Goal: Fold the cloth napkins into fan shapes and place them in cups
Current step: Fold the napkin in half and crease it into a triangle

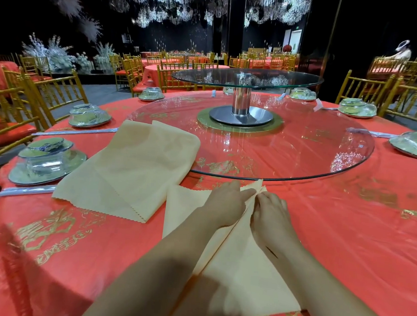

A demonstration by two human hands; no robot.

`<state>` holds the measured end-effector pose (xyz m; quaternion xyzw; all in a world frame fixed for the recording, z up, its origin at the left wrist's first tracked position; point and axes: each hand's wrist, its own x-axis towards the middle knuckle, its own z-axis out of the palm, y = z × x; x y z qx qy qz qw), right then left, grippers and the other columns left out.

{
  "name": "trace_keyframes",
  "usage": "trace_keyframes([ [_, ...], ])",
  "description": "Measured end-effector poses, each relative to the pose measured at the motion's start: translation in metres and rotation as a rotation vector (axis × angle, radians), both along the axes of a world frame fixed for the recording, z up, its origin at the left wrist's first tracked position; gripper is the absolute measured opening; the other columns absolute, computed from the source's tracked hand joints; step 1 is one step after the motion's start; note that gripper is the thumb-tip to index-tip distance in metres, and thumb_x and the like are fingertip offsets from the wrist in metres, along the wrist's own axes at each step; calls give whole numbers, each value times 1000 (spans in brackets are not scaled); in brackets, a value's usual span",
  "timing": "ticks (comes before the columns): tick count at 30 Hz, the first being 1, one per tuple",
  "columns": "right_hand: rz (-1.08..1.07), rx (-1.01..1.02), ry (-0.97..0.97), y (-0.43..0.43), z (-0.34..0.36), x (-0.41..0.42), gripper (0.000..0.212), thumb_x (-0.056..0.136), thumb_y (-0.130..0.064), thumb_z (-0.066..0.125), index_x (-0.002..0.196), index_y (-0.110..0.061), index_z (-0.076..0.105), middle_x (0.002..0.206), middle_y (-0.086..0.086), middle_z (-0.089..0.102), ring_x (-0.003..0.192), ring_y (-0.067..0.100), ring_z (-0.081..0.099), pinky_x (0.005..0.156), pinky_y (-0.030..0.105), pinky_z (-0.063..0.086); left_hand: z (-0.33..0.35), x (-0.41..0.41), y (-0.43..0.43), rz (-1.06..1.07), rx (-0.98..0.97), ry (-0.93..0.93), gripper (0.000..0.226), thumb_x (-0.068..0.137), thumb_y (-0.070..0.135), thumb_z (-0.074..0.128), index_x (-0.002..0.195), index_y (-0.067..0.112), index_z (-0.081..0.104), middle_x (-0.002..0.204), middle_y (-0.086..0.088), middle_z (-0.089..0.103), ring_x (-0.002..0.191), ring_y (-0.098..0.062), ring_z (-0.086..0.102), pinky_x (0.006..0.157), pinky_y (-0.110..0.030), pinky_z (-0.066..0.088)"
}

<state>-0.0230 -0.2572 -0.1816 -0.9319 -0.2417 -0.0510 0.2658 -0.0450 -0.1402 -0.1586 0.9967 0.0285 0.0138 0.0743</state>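
A cream cloth napkin [240, 280] lies on the red tablecloth in front of me, with a raised fold running toward its far corner. My left hand [226, 204] and my right hand [270, 212] both pinch that fold near the far corner, fingertips close together. A stack of folded cream napkins [131, 169] lies to the left, its far edge resting on the glass turntable. Upturned glass cups sit inside wrapped place settings, the nearest wrapped setting [47, 160] at the left.
A large glass turntable [290, 149] with a raised second glass tier [248, 77] fills the table's middle. More wrapped settings [89, 116] and wrapped chopsticks [25, 190] ring the table. Gold chairs [52, 95] surround it.
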Motion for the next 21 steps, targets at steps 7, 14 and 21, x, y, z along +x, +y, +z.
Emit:
trace_keyframes([
  [7,-5,-39,-7,1,-1,1,37,92,-8,32,124,-6,50,139,3,39,124,25,30,102,30,26,8,11,-3,33,1,142,52,98,20,31,147,34,19,147,-14,29,130,-33,34,98,-40,36],
  [14,-18,-23,-7,1,-2,4,34,91,-7,33,119,-6,53,135,3,43,120,25,33,98,29,28,11,11,-3,55,-10,160,50,98,25,31,146,36,22,149,-11,26,132,-31,33,101,-39,35],
  [21,63,-158,82,-1,7,4,16,88,-10,37,94,-13,51,126,5,44,116,28,35,93,31,32,4,7,-1,22,40,95,49,99,25,30,146,35,24,140,-14,35,123,-32,39,96,-39,36],
])
